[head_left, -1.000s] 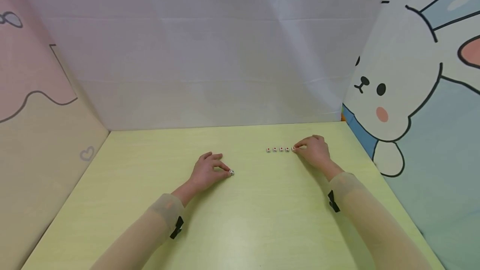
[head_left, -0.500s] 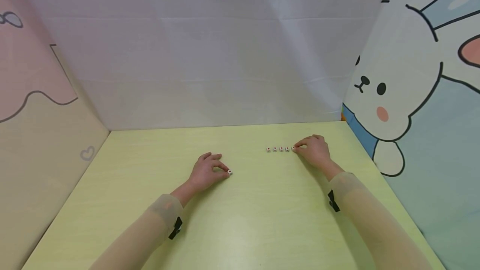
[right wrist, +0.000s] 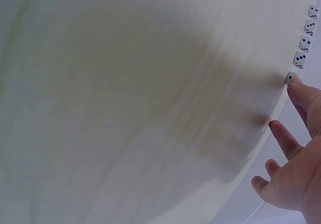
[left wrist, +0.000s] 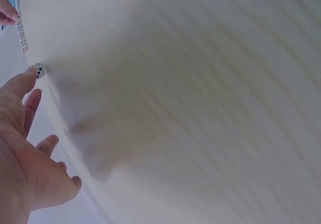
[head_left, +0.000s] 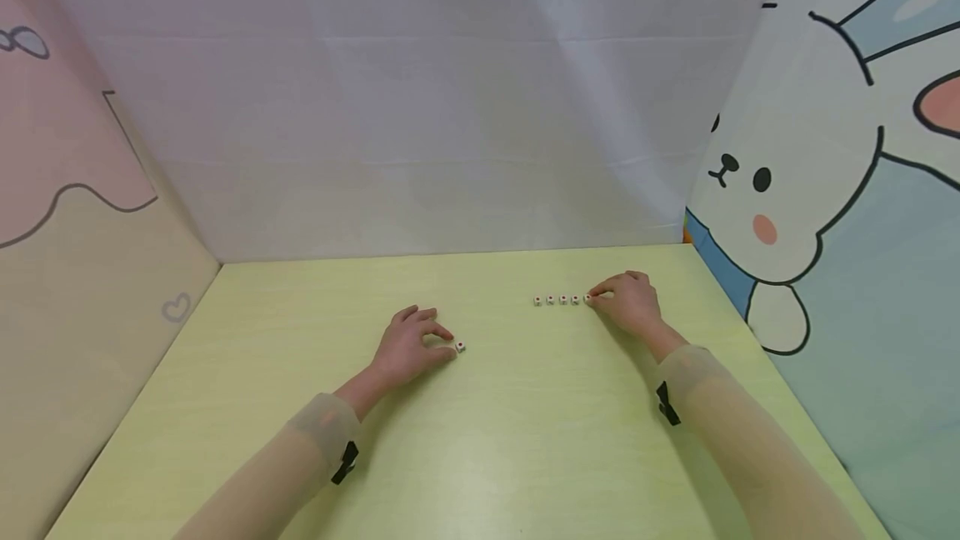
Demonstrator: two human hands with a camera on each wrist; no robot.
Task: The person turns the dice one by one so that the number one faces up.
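Note:
A single white die (head_left: 461,347), red dot upward, lies on the table right at the tips of my left hand (head_left: 408,348). The thumb and index finger of that hand are spread apart; in the left wrist view the thumb tip overlaps the near side of the die (left wrist: 39,71), which shows black dots. Further right and back, several dice (head_left: 563,300) form a straight row, red dots up. My right hand (head_left: 628,302) pinches the die (head_left: 588,298) at the row's right end. Dark blue dots show on the row dice (right wrist: 305,43) in the right wrist view.
The pale yellow wooden table (head_left: 495,448) ends at a white cloth wall (head_left: 420,148) behind. A pink and cream panel (head_left: 82,290) stands at the left, and a panel with a cartoon rabbit (head_left: 810,215) at the right.
My left hand has turned its die to red dot up, then parted finger and thumb and drawn back slightly left. My right hand has stayed on the end die.

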